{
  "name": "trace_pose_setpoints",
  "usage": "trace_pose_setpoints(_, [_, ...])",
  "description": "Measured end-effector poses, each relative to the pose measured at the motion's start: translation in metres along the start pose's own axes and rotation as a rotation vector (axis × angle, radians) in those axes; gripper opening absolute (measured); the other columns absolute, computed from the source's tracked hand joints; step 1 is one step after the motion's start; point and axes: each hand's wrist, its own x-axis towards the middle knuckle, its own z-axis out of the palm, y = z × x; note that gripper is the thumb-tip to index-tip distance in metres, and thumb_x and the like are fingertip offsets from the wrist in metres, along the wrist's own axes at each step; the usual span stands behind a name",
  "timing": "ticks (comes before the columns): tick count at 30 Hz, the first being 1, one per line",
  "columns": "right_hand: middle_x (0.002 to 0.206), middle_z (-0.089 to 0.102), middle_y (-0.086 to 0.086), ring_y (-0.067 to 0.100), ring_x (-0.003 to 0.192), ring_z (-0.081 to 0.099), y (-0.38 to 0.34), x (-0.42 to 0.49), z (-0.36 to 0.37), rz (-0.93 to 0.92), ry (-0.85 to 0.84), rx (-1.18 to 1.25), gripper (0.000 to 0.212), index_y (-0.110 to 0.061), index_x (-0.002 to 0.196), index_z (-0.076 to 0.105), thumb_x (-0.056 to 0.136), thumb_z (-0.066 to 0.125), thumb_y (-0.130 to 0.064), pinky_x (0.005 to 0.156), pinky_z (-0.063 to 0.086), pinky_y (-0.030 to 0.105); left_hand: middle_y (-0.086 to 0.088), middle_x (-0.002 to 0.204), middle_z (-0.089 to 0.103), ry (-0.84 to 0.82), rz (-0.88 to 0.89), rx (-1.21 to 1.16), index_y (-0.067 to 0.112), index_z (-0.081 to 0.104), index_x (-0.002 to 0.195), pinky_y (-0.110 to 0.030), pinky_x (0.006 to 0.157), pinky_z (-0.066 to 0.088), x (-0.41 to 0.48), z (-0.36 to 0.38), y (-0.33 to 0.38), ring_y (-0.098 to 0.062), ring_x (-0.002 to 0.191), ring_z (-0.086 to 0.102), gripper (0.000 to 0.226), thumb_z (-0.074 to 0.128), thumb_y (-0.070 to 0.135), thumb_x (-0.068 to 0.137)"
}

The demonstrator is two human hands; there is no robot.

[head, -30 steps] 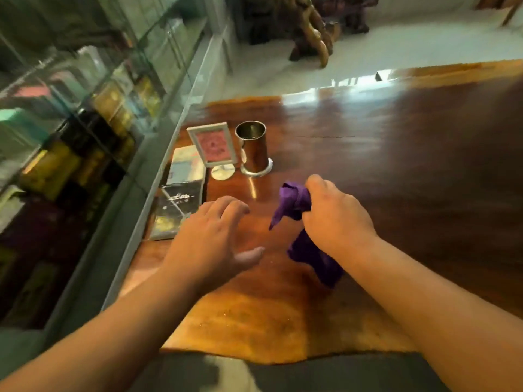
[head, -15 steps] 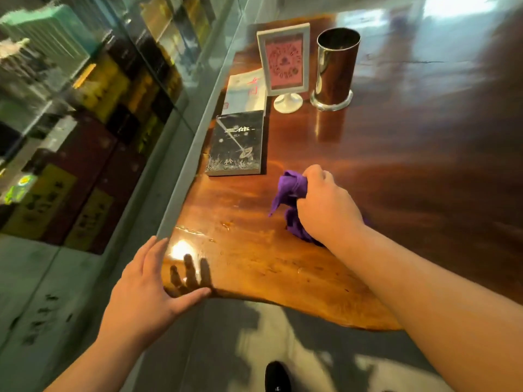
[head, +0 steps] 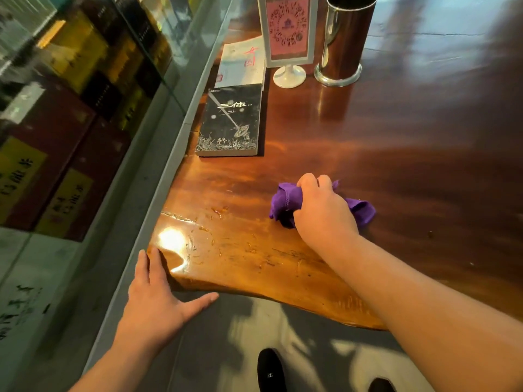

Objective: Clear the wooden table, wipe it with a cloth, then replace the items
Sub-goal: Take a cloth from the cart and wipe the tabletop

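The right hand [head: 322,213] is closed in a fist round a bunched purple cloth [head: 285,202], pressing it down on the wooden surface [head: 396,154]. Folds of the cloth stick out on both sides of the fist, to the left under the knuckles and to the right behind the wrist. The cloth sits towards the near left part of the surface, well short of the things at the far end.

The left hand [head: 158,301] is spread flat with its fingers [head: 154,261] open and holds nothing. The fingertips rest on the near left corner of the surface, beside a bright patch of reflected light, and the thumb points right along the near edge. Between the two hands the wood is lighter in colour and shows small wet streaks and drops.

At the far left a dark book [head: 232,120] lies flat close to the left edge. Just beyond it lies a pale booklet [head: 242,66] with red marks, partly under the sign. A white framed sign [head: 287,29] with a pink card stands upright on a round foot, right of the booklet. Just to its right stands a shiny metal cup [head: 343,38], upright, its top cut off by the frame.

Along the left runs a glass cabinet [head: 85,94] with dark and yellow boxes inside. Below the surface, a black shoe [head: 270,369] shows on the grey floor
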Motion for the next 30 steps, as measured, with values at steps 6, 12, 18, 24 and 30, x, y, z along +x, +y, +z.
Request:
trace_pose_setpoints(6, [0.113, 0.051, 0.005, 0.017, 0.072, 0.052, -0.007, 0.006, 0.01, 0.003, 0.061, 0.045, 0.046, -0.025, 0.116, 0.045, 0.085, 0.078, -0.018, 0.054, 0.045, 0.028, -0.001, 0.173, -0.005, -0.019, -0.022, -0.031, 0.034, -0.019, 0.159, -0.064, 0.118, 0.029, 0.019, 0.001, 0.004, -0.04, 0.155, 0.013, 0.172, 0.065, 0.106, 0.027])
trace_pose_setpoints(12, [0.114, 0.05, 0.011, 0.034, 0.084, 0.062, -0.055, 0.014, 0.031, -0.019, 0.036, 0.054, 0.039, -0.016, 0.116, 0.047, 0.083, 0.069, -0.01, 0.063, 0.037, 0.037, -0.002, 0.173, -0.006, -0.032, -0.007, -0.028, 0.034, -0.023, 0.158, -0.061, 0.122, 0.023, 0.025, 0.001, -0.002, -0.036, 0.157, 0.007, 0.173, 0.063, 0.107, 0.027])
trace_pose_setpoints(18, [0.12, 0.049, 0.014, 0.037, 0.091, 0.064, -0.134, -0.027, 0.071, -0.308, -0.153, 0.123, 0.035, -0.017, 0.12, 0.052, 0.088, 0.065, -0.012, 0.061, 0.042, 0.041, -0.004, 0.174, -0.009, -0.047, 0.048, -0.032, 0.024, -0.015, 0.163, -0.051, 0.125, 0.014, 0.027, -0.002, -0.001, -0.025, 0.158, -0.004, 0.172, 0.06, 0.107, 0.032])
trace_pose_setpoints(24, [0.107, 0.05, 0.009, 0.033, 0.085, 0.061, -0.11, -0.067, 0.066, -0.513, -0.32, 0.13, 0.037, -0.02, 0.109, 0.053, 0.079, 0.07, -0.008, 0.054, 0.039, 0.039, -0.008, 0.172, -0.005, -0.062, 0.037, -0.038, 0.018, -0.015, 0.162, -0.051, 0.126, 0.016, 0.024, -0.002, 0.002, -0.029, 0.157, 0.0, 0.175, 0.071, 0.097, 0.032])
trace_pose_setpoints(30, [0.11, 0.047, 0.01, 0.037, 0.093, 0.06, -0.088, 0.003, 0.043, -0.37, -0.18, 0.061, 0.027, -0.018, 0.11, 0.054, 0.088, 0.06, -0.005, 0.06, 0.04, 0.044, -0.006, 0.173, -0.007, -0.035, 0.008, -0.065, 0.027, -0.02, 0.161, -0.052, 0.126, 0.014, 0.027, -0.003, 0.001, -0.028, 0.158, 0.0, 0.176, 0.061, 0.108, 0.027])
